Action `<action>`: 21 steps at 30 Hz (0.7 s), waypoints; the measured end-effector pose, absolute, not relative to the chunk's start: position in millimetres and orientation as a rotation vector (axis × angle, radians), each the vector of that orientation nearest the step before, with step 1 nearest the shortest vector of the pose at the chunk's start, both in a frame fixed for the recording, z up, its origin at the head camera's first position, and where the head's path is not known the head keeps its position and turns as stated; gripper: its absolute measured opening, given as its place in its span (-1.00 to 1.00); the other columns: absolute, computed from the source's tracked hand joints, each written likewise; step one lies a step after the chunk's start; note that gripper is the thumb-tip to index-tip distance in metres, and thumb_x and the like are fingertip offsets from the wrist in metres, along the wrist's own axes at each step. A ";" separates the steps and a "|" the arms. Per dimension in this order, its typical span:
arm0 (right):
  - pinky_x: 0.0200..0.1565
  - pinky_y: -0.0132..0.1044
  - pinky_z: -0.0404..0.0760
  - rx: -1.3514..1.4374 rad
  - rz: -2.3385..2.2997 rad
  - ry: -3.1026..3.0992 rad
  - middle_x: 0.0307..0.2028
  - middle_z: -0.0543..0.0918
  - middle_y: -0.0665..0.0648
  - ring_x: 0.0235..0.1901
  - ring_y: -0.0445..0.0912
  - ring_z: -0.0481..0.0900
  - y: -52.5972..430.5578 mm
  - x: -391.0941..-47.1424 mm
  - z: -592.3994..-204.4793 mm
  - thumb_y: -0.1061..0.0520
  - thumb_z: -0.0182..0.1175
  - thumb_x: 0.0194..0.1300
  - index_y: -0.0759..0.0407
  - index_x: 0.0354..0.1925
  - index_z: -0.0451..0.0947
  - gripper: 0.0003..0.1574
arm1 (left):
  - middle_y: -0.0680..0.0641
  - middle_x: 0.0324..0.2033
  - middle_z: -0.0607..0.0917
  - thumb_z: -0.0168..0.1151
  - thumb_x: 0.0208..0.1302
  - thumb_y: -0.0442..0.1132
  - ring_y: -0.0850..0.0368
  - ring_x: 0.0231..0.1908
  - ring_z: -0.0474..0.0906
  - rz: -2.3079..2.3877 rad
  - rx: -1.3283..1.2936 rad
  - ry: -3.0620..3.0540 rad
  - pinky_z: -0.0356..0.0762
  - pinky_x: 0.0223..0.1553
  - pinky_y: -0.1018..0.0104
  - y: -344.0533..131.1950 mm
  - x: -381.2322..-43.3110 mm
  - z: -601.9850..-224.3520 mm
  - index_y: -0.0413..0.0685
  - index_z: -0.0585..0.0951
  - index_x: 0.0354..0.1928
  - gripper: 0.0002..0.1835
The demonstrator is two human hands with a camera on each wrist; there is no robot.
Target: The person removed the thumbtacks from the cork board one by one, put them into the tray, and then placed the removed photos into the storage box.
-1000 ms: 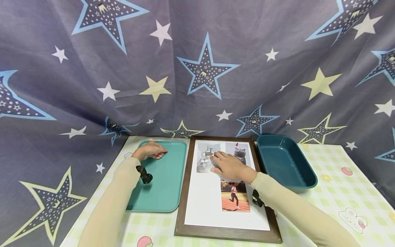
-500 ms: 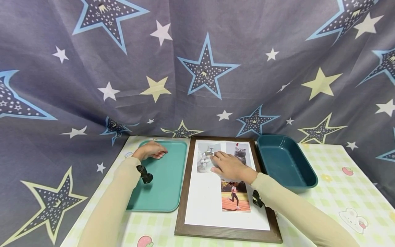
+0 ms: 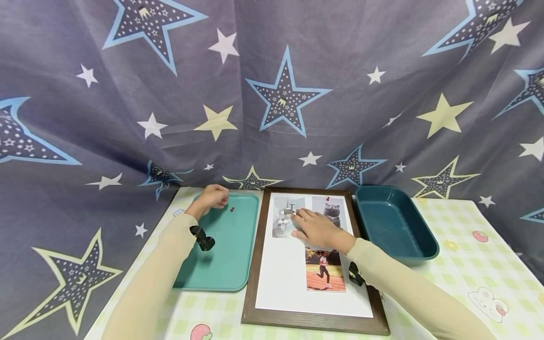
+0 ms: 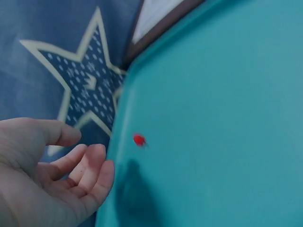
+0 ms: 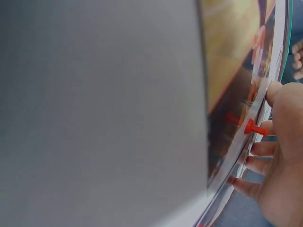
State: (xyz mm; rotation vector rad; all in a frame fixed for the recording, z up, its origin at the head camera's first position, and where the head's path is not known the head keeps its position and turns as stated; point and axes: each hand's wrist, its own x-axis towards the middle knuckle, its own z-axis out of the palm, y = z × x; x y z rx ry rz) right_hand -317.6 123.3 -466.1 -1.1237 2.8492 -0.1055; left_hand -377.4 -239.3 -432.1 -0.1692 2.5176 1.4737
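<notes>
My left hand (image 3: 214, 196) hovers over the far left corner of the teal tray (image 3: 221, 264), fingers loosely bent with nothing between them. Beside its fingertips a red push pin (image 4: 138, 139) lies on the tray. My right hand (image 3: 318, 229) rests on the white board (image 3: 278, 278) in its dark brown frame, fingers spread. Its fingertips touch a pale grey photo (image 3: 281, 224) at the upper left. A cat photo (image 3: 332, 208) with a red pin at its top is partly covered by that hand. Below lies a runner photo (image 3: 325, 274); another red push pin (image 5: 251, 126) stands close under the palm.
A dark teal deep bin (image 3: 395, 222) stands right of the framed board. Green checked cloth (image 3: 450, 283) covers the table. Behind it hangs a grey curtain (image 3: 272, 156) with stars. Black wrist cameras sit on both sleeves.
My left hand has lifted slightly away from the push pin, toward the tray's far edge, leaving the pin visible on the tray. The right hand stays in place on the board.
</notes>
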 end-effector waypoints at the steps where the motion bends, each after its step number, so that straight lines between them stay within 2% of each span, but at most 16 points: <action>1: 0.52 0.17 0.23 -1.121 -0.106 2.850 0.53 0.23 0.33 0.54 0.21 0.15 123.4 -317.4 -466.2 -0.27 -0.22 0.64 0.18 0.58 0.11 -0.18 | -0.37 0.14 0.57 -0.07 0.48 -0.28 -0.13 0.02 0.62 1.498 -0.176 2.512 0.64 0.20 0.01 -236.4 -377.8 -429.2 -0.39 0.36 0.39 -0.49; 7: 0.51 0.17 0.25 -1.114 -0.097 2.848 0.52 0.23 0.33 0.54 0.21 0.15 123.0 -316.0 -464.7 -0.26 -0.22 0.64 0.19 0.58 0.11 -0.18 | -0.35 0.23 0.53 -0.03 0.52 -0.26 -0.23 0.21 0.53 1.572 -0.112 2.425 0.51 0.35 -0.05 -213.1 -374.2 -409.5 -0.34 0.30 0.45 -0.46; 10: 0.49 0.19 0.26 -1.120 -0.106 2.849 0.51 0.25 0.34 0.53 0.21 0.17 122.9 -315.7 -464.3 -0.25 -0.20 0.63 0.20 0.57 0.13 -0.19 | -0.40 0.28 0.48 -0.05 0.54 -0.25 -0.31 0.30 0.46 1.585 -0.028 2.380 0.46 0.39 -0.07 -200.4 -368.9 -398.9 -0.35 0.28 0.46 -0.46; 16: 0.51 0.17 0.25 -1.112 -0.093 2.844 0.52 0.24 0.33 0.54 0.21 0.16 122.6 -314.7 -463.8 -0.26 -0.21 0.64 0.20 0.58 0.11 -0.19 | -0.42 0.22 0.53 -0.02 0.52 -0.21 -0.27 0.23 0.54 1.534 0.128 2.374 0.54 0.32 -0.07 -180.9 -366.2 -384.0 -0.41 0.31 0.40 -0.46; 21: 0.50 0.19 0.26 -1.131 -0.113 2.844 0.50 0.25 0.35 0.52 0.23 0.18 122.4 -314.4 -463.1 -0.24 -0.20 0.64 0.22 0.56 0.13 -0.20 | -0.38 0.31 0.48 -0.05 0.57 -0.19 -0.30 0.35 0.43 1.426 0.094 2.377 0.44 0.40 -0.09 -168.9 -372.9 -375.7 -0.33 0.29 0.44 -0.47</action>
